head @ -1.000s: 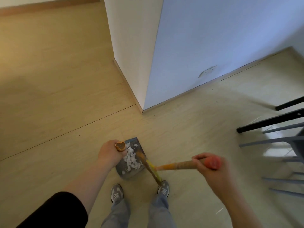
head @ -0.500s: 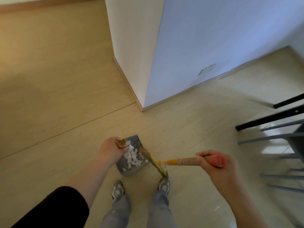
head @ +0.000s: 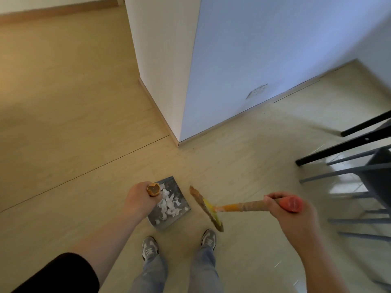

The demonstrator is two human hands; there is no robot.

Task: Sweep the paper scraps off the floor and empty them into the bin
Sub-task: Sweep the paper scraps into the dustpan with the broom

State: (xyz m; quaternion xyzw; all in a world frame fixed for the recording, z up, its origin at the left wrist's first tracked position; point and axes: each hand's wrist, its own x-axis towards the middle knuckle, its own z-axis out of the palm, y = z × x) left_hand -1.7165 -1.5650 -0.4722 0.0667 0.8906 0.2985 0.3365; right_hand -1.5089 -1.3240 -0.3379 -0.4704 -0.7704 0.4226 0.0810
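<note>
Where the dustpan (head: 176, 187) rim ends, broom (head: 207, 207) stands just apart.

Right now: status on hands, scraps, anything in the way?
Left hand grips dustpan; right hand grips broom. Scraps piled in dustpan, broom clear of it. No bin in view; chair legs close on right.
</note>
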